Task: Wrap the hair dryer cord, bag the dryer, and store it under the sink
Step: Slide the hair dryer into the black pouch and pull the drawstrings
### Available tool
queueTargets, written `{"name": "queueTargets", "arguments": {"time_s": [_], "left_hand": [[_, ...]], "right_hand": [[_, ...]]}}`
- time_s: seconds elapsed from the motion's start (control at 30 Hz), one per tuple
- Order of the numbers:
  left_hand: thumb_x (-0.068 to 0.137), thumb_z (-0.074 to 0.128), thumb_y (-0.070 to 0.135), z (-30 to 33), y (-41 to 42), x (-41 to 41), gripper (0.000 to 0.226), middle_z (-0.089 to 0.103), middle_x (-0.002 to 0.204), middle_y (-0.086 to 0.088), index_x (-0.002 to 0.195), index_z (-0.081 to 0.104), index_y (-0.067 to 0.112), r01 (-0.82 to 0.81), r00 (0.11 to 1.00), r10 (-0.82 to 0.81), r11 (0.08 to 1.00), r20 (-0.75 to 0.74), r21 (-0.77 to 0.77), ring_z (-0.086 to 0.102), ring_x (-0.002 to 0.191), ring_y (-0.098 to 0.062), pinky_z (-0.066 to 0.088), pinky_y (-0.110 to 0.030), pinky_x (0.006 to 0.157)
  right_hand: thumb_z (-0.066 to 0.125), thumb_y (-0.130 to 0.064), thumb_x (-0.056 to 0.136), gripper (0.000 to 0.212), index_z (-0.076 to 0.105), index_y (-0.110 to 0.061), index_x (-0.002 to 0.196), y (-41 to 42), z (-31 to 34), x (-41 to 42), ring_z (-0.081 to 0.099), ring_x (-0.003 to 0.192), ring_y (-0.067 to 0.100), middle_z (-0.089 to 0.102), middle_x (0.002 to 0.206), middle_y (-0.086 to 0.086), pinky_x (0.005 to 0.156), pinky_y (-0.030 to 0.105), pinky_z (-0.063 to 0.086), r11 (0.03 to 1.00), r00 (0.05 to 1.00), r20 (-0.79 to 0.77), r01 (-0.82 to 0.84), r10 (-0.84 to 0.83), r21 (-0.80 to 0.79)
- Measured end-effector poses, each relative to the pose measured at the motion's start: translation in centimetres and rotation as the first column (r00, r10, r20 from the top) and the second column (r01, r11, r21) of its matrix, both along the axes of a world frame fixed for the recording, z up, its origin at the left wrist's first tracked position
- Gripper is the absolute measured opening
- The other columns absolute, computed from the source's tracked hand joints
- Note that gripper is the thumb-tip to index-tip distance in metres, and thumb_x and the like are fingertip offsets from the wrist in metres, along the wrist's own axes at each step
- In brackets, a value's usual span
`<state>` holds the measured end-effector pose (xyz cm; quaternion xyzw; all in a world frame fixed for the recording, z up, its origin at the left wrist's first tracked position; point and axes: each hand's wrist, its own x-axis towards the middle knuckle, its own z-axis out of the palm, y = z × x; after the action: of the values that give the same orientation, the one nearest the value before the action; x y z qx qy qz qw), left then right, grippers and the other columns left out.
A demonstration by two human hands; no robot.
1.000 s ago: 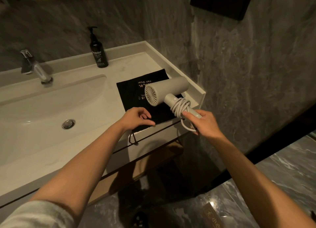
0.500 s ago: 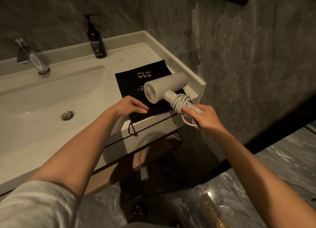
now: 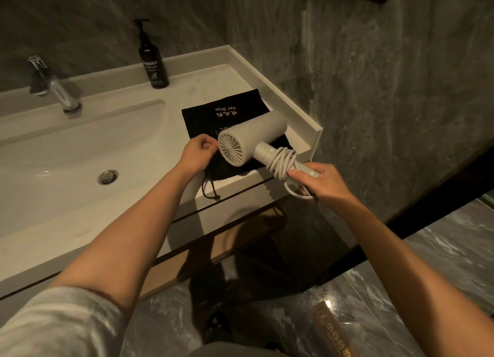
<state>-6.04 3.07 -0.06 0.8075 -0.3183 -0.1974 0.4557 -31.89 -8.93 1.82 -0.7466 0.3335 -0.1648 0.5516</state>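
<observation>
A person's right hand (image 3: 324, 181) grips the handle of a pale grey plastic hair dryer (image 3: 252, 142), holding it over the near right corner of the white stone table (image 3: 294, 100). Its grey cord (image 3: 283, 162) sits coiled around the handle. The left hand (image 3: 197, 153) pinches the flat black fabric drawstring bag (image 3: 227, 110), apparently to open it.
</observation>
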Motion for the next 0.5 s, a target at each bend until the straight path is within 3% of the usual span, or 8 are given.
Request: {"name": "queueTargets", "arguments": {"time_s": [0.07,0.17,0.27,0.33,0.43,0.5], "left_hand": [[0.091,0.047,0.004,0.7,-0.4,0.2,0.028,0.056,0.073,0.002,0.074,0.055,0.023,-0.059,0.995,0.052,0.995,-0.089,-0.078,0.049,0.064,-0.009,0.038,-0.019,0.056],[0.089,0.057,0.008,2.1,-0.8,0.6,0.020,0.059,0.075,0.000,0.074,0.060,0.021,-0.128,0.964,0.078,0.975,-0.255,-0.183,0.053,0.071,-0.014,0.043,-0.023,0.065],[0.090,0.059,0.016,3.1,-1.1,0.7,0.014,0.058,0.076,0.003,0.078,0.061,0.023,-0.131,0.961,0.080,0.975,-0.264,-0.180,0.051,0.069,-0.008,0.041,-0.022,0.065],[0.090,0.059,0.017,3.3,-1.1,0.7,0.012,0.059,0.080,0.003,0.080,0.062,0.024,-0.120,0.957,0.062,0.974,-0.283,-0.192,0.051,0.074,-0.010,0.041,-0.023,0.068],[0.090,0.059,0.018,3.4,-0.8,0.7,0.010,0.059,0.081,0.002,0.082,0.063,0.023,-0.074,0.958,0.014,0.977,-0.286,-0.200,0.052,0.075,-0.011,0.041,-0.022,0.065],[0.091,0.059,0.018,3.5,-0.6,0.6,0.008,0.060,0.081,0.001,0.084,0.063,0.021,-0.051,0.960,-0.009,0.977,-0.280,-0.206,0.052,0.072,-0.010,0.041,-0.022,0.063]], "right_hand": [[0.066,-0.023,0.085,0.015,0.071,-0.011,0.094,0.1,0.3,-0.2,0.056,0.047,-0.005,0.063,0.064,-0.005,0.045,0.011,0.043,0.997,0.997,0.023,-0.072,0.072,0.005],[0.065,-0.019,0.085,0.006,0.071,-0.016,0.086,0.3,1.1,-0.6,0.057,0.052,-0.003,0.065,0.059,-0.009,0.050,0.013,0.043,0.980,0.980,0.032,-0.200,0.199,0.025],[0.071,-0.035,0.077,0.035,0.072,-0.003,0.090,0.0,1.3,-0.6,0.058,0.067,0.020,0.065,0.075,0.020,0.063,0.031,0.044,0.948,0.948,0.018,-0.318,0.318,0.016],[0.069,-0.044,0.072,0.048,0.071,-0.001,0.092,0.0,1.1,-0.4,0.059,0.072,0.024,0.065,0.083,0.029,0.067,0.036,0.043,0.931,0.931,0.006,-0.364,0.364,0.042],[0.069,-0.036,0.079,0.026,0.074,-0.012,0.088,-0.2,0.9,-0.2,0.059,0.059,0.011,0.066,0.066,0.007,0.059,0.027,0.045,0.929,0.932,-0.022,-0.359,0.362,0.090],[0.062,-0.032,0.086,0.029,0.072,-0.005,0.090,-0.4,0.7,-0.2,0.053,0.047,0.012,0.061,0.060,0.004,0.048,0.024,0.041,0.928,0.932,-0.040,-0.353,0.360,0.116]]}}
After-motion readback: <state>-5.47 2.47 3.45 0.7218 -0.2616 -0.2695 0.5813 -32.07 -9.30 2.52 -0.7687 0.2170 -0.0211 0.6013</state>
